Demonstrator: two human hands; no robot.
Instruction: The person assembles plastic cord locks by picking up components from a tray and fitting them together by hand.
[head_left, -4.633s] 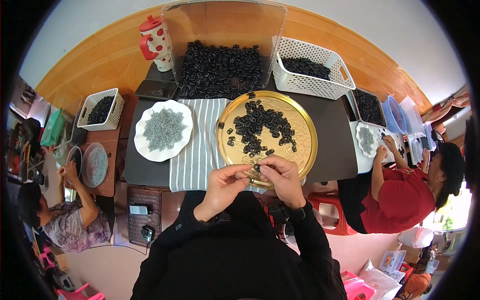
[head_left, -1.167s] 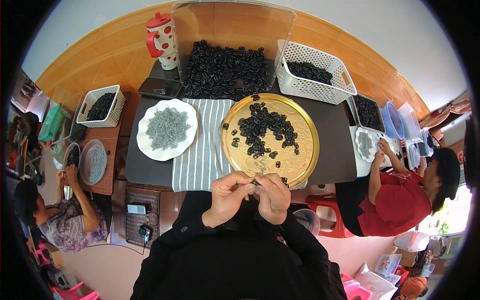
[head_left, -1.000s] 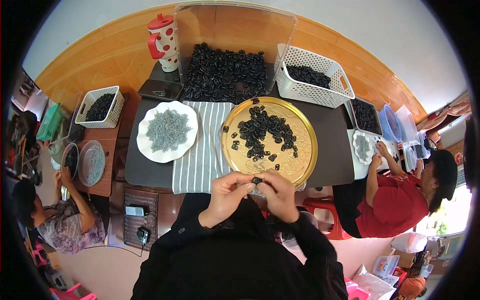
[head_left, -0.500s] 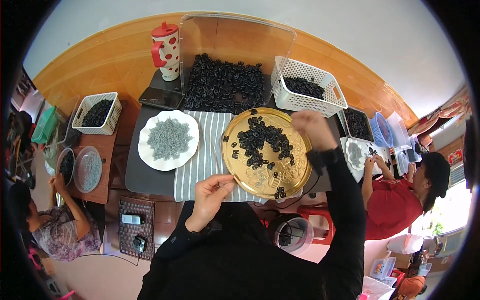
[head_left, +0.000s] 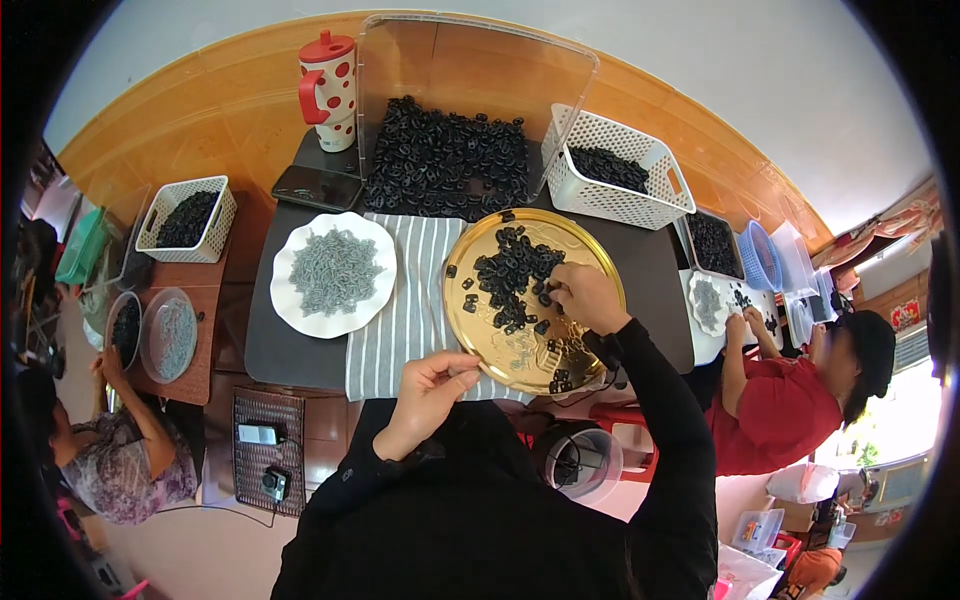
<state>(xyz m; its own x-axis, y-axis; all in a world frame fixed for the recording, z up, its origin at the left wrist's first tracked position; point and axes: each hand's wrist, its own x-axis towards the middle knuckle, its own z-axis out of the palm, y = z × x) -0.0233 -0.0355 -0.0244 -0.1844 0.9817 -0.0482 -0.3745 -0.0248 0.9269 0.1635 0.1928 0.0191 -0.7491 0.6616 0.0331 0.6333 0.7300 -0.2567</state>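
A round gold tray (head_left: 590, 245) holds a loose heap of small black pieces with holes (head_left: 515, 270). My right hand (head_left: 590, 297) is over the tray, its bent fingertips closed at the right side of the heap; whatever they pinch is hidden. At the tray's lower left rim, my left hand (head_left: 430, 395) has thumb and forefinger pressed together. Anything between them is too small to make out. A few black pieces (head_left: 561, 381) lie apart near the tray's front rim. Left of the tray, a white scalloped plate (head_left: 283, 262) carries a pile of small grey pieces (head_left: 334, 270).
A striped cloth (head_left: 400, 345) lies under the tray. Behind stand a clear bin (head_left: 480, 60) of black pieces, a white basket (head_left: 625, 205), a phone (head_left: 317, 187) and a spotted tumbler (head_left: 340, 95). People sit at tables on both sides; one wears a red shirt (head_left: 785, 415).
My right hand has moved left and down from the tray's upper right rim to the black heap. My left hand has stayed almost in place, still pinched.
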